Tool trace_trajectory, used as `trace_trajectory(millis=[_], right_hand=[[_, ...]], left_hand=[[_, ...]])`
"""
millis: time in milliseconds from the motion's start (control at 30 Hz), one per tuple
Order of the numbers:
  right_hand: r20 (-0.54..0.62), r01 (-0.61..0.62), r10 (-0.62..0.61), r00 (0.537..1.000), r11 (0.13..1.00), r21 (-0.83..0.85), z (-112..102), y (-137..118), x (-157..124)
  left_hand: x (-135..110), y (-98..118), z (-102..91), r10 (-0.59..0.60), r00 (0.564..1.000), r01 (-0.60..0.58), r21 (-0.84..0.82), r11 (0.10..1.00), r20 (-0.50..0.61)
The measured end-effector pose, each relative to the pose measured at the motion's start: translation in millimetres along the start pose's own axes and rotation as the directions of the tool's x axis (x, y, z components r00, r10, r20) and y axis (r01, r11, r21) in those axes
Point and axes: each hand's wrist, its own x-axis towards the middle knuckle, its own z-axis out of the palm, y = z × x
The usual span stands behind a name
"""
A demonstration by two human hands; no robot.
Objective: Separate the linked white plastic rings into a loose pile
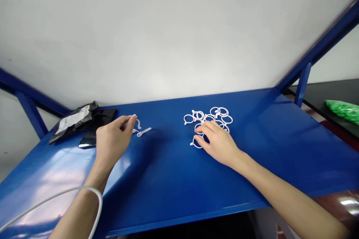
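Observation:
My left hand (pixel 113 138) is closed in a pinch at the left of the blue table (pixel 168 179). A thin curved white plastic strip (pixel 138 123) shows at its fingertips, partly hidden by them. Just right of these fingers, a short white plastic piece (pixel 144 132) lies on the table. My right hand (pixel 217 140) hovers low over a loose pile of white plastic rings (pixel 223 111) with small knobs. Its thumb and forefinger are apart, close to a ring (pixel 198 146) at the pile's near side. Part of the pile is hidden under this hand.
A black plastic bag with a white label (pixel 73 119) lies at the far left, beside a dark flat object (pixel 88 140). A white cable (pixel 56 195) crosses my left forearm. Blue frame bars (pixel 303 84) flank the table; a green bag (pixel 343 111) rests at right.

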Motion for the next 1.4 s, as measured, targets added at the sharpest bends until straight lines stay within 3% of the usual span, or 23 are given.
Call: trace_trajectory(millis=[100, 233, 333, 433, 500, 567, 767, 867, 1000, 1100, 1200, 1300, 1400], right_hand=[[-0.007, 0.019, -0.019, 1.000, 0.999, 0.030, 1, 0, 0], [-0.030, 0.074, -0.072, 0.997, 0.994, 0.084, 2, -5, -1], [-0.029, 0.113, -0.110, 0.994, 0.982, 0.155, 3, -12, -2], [-0.021, 0.129, -0.127, 0.992, 0.964, 0.232, 6, -18, -4], [-0.045, 0.157, -0.150, 0.988, 0.948, 0.277, 8, -20, -5], [-0.073, 0.181, -0.167, 0.983, 0.928, 0.325, 8, -20, -6], [0.032, 0.005, -0.026, 0.999, 0.846, 0.533, 2, -21, -4], [0.095, -0.120, 0.079, 0.992, 0.789, 0.603, 1, -22, -1], [0.230, -0.272, 0.152, 0.961, 0.657, 0.703, 6, -22, -1], [0.219, -0.213, 0.094, 0.971, 0.753, 0.622, 8, -22, -3], [0.175, -0.118, 0.032, 0.984, 0.854, 0.508, 8, -23, -4], [0.237, -0.204, 0.078, 0.968, 0.794, 0.572, 6, -24, -4], [0.252, -0.262, 0.128, 0.959, 0.741, 0.618, 4, -25, -3]], left_hand=[[-2, 1, 2.0, 0.028, 1.000, -0.028, -0.079, 0.996, -0.001], [-15, 12, 13.4, 0.100, 0.976, -0.014, -0.402, 0.916, 0.193], [-33, 27, 25.4, 0.167, 0.901, 0.142, -0.637, 0.758, 0.400], [-51, 41, 34.8, 0.244, 0.789, 0.317, -0.714, 0.624, 0.563], [-59, 44, 39.0, 0.280, 0.727, 0.404, -0.720, 0.563, 0.627], [-62, 42, 42.0, 0.303, 0.704, 0.440, -0.729, 0.524, 0.643], [-61, 32, 49.6, 0.346, 0.728, 0.387, -0.772, 0.504, 0.591], [-61, 34, 51.6, 0.379, 0.707, 0.374, -0.770, 0.517, 0.597], [-64, 38, 50.0, 0.405, 0.670, 0.296, -0.724, 0.623, 0.622], [-68, 40, 48.1, 0.402, 0.675, 0.272, -0.715, 0.644, 0.618], [-71, 41, 47.6, 0.386, 0.721, 0.209, -0.712, 0.670, 0.575], [-72, 42, 48.4, 0.374, 0.756, 0.153, -0.700, 0.698, 0.538], [-72, 43, 49.2, 0.350, 0.785, 0.172, -0.722, 0.670, 0.511]])
